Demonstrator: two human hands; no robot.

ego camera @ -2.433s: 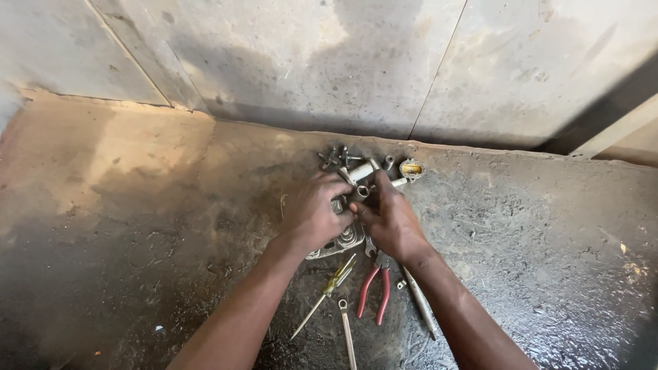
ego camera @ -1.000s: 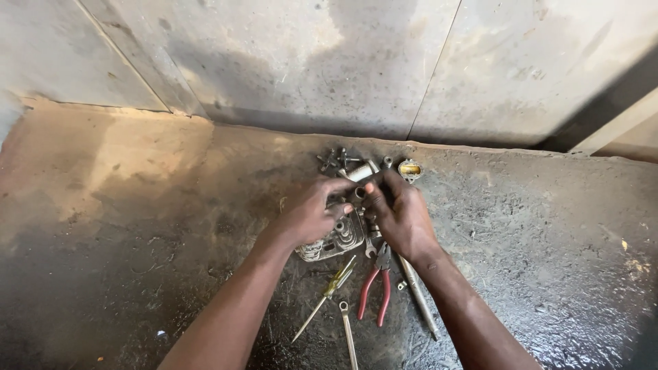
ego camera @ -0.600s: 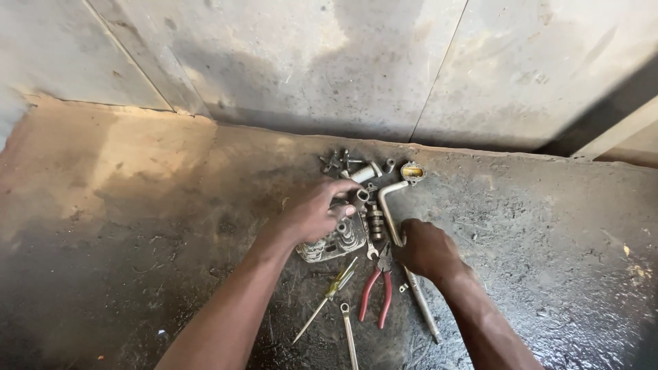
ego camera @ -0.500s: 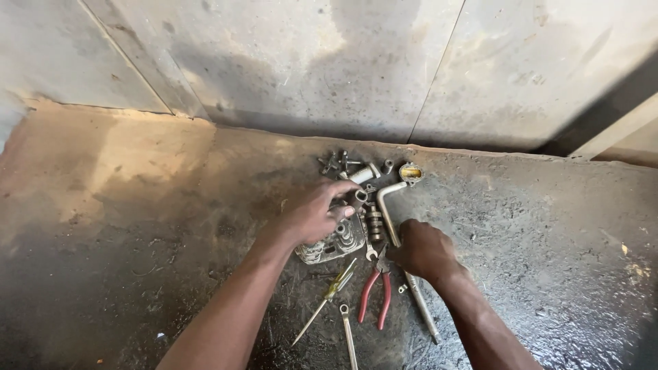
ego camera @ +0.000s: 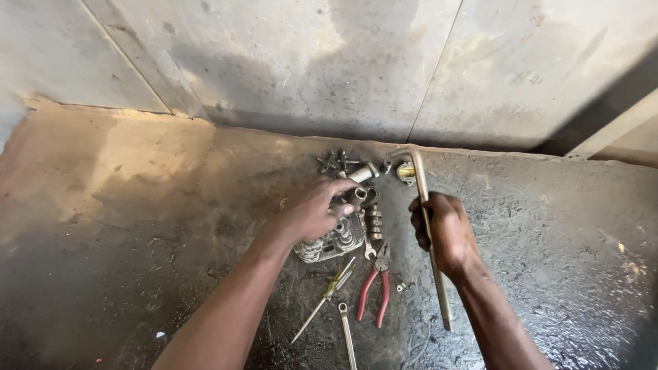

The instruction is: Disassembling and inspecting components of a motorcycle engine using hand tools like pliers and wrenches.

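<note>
My left hand (ego camera: 314,209) rests on a small grey metal engine part (ego camera: 332,241) lying on the dark floor, its fingers curled over the part's top. My right hand (ego camera: 442,229) is closed around the shaft of a long L-shaped metal wrench (ego camera: 430,236), held roughly upright with its bent end near the wall. Between my hands lie a short stack of metal rings (ego camera: 373,220) and a small spanner (ego camera: 366,240).
Red-handled pliers (ego camera: 373,293), a yellow-green screwdriver (ego camera: 327,291) and another thin spanner (ego camera: 347,334) lie on the oily floor (ego camera: 137,226) near me. Several bolts and small fittings (ego camera: 343,164) sit by the concrete wall (ego camera: 308,62).
My right hand left the engine part, moved right to the long L-shaped wrench and took hold of it, lifting it. My left hand stayed on the part.
</note>
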